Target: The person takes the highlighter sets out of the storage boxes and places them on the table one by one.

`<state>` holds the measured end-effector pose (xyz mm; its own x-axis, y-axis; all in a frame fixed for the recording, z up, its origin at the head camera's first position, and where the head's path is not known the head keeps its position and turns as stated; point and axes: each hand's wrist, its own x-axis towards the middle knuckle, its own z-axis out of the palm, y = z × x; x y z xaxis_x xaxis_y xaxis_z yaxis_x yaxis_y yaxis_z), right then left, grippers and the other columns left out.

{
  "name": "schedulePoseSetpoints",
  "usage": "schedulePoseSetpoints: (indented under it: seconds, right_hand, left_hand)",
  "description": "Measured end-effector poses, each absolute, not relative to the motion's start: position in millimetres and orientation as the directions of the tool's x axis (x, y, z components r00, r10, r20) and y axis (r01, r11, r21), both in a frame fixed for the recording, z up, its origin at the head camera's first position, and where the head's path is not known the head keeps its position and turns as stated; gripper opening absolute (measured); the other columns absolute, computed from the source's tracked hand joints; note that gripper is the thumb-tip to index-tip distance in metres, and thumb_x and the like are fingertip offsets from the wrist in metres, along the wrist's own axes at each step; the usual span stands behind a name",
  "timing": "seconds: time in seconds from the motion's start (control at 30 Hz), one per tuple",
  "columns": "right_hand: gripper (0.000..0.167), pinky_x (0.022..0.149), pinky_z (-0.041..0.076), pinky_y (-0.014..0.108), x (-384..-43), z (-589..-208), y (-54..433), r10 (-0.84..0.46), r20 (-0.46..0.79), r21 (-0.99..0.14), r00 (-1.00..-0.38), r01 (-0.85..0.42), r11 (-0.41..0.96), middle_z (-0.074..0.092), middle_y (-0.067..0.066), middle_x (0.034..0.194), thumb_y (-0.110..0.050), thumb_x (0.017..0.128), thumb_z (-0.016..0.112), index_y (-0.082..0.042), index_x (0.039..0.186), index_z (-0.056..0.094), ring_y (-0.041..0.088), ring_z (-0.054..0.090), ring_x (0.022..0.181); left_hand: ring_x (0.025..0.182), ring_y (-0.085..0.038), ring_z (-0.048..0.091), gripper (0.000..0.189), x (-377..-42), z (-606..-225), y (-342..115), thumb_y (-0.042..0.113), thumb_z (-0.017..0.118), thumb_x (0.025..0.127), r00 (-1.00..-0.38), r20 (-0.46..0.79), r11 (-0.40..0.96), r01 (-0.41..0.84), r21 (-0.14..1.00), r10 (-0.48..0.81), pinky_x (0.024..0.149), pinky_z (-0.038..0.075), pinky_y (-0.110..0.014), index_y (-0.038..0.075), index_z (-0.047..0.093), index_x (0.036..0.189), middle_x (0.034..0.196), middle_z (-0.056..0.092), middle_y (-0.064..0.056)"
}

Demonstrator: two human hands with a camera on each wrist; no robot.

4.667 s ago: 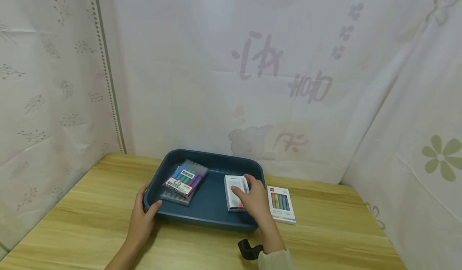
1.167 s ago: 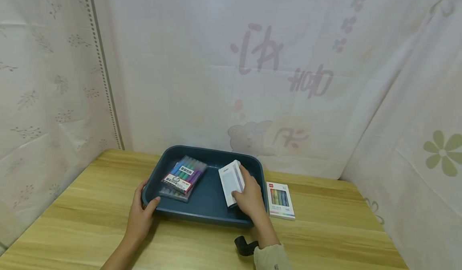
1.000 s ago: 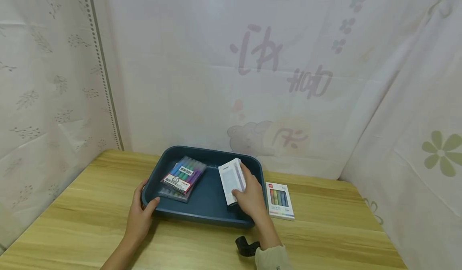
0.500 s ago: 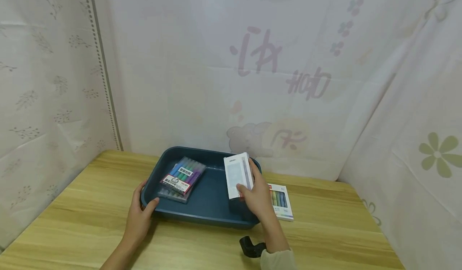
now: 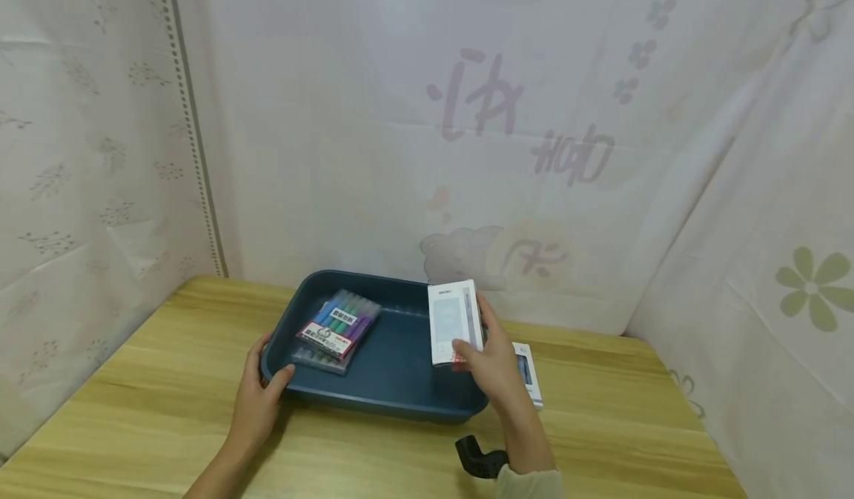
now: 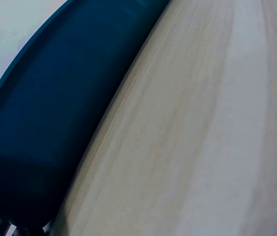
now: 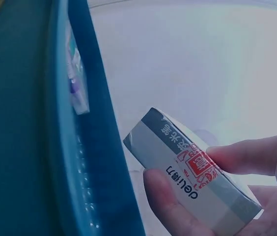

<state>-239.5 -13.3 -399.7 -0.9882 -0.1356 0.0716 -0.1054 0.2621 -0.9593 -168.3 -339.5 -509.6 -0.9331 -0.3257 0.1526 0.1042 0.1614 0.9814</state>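
My left hand (image 5: 259, 394) grips the left front corner of the dark blue tray (image 5: 399, 362), thumb over the rim and fingers outside. The tray's long outer wall (image 6: 45, 113) fills the left of the left wrist view, where the hand is nearly out of sight. My right hand (image 5: 495, 362) holds a white box of highlighters (image 5: 448, 321) raised over the tray's right end, thumb on its front. In the right wrist view, deli lettering and a red label show on the box's end (image 7: 187, 172), pinched between thumb and fingers. Coloured pens in a clear pack (image 5: 342, 325) lie inside the tray's left half.
Another clear pack (image 5: 322, 360) lies under the coloured pens. To the tray's right, a white box with a window (image 5: 529, 377) lies on the wooden table (image 5: 620, 410), partly hidden by my right hand. A black elbow-shaped piece (image 5: 479, 460) sits at my right wrist. Printed curtains (image 5: 373, 173) hang behind.
My right hand has lifted the box of highlighters off the tray floor and carried it to the right, turning it more upright. My left hand keeps its grip on the tray's corner.
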Motion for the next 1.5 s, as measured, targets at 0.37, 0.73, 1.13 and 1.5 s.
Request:
schedulePoseSetpoints:
  seconds: [0.37,0.73,1.13,1.5]
  right_hand:
    - [0.087,0.072,0.062,0.044,-227,-394,5,-0.089,0.067,-0.967,-0.994,-0.087,0.238,0.037,0.020,0.149,0.004,0.095,0.061,-0.029,0.162,0.018,0.030,0.064,0.105]
    - [0.088,0.073,0.062,0.039,-216,-393,61,-0.049,-0.005,-0.961,-0.999,-0.009,0.276,0.033,0.022,0.152,0.000,0.096,0.062,-0.030,0.163,0.013,0.022,0.063,0.104]
    - [0.086,0.074,0.062,0.035,-230,-400,107,-0.058,-0.020,-0.960,-0.998,0.003,0.280,0.033,0.023,0.152,-0.004,0.099,0.061,-0.025,0.164,0.009,0.006,0.067,0.090]
    - [0.087,0.073,0.062,0.037,-237,-405,129,-0.019,-0.041,-0.959,-0.999,0.034,0.281,0.036,0.024,0.147,-0.006,0.099,0.061,-0.023,0.164,0.006,0.009,0.068,0.086]
  left_hand:
    - [0.108,0.010,0.052,0.067,-166,-511,-339,0.016,0.057,0.103,-0.929,0.140,0.160,0.089,0.983,-0.343,0.083,0.046,-0.005,0.015,0.022,0.160,0.153,0.041,-0.021]
    - [0.111,0.011,0.050,0.068,-171,-510,-337,0.016,0.056,0.103,-0.938,0.139,0.171,0.088,0.981,-0.318,0.085,0.044,-0.004,0.016,0.021,0.161,0.156,0.038,-0.022]
    - [0.109,0.012,0.052,0.068,-169,-510,-340,0.017,0.055,0.104,-0.939,0.152,0.164,0.105,0.981,-0.308,0.083,0.046,-0.006,0.016,0.019,0.161,0.154,0.039,-0.024]
    - [0.109,0.011,0.052,0.067,-169,-510,-340,0.016,0.055,0.104,-0.934,0.171,0.166,0.123,0.978,-0.315,0.083,0.046,-0.006,0.015,0.021,0.161,0.153,0.038,-0.024]
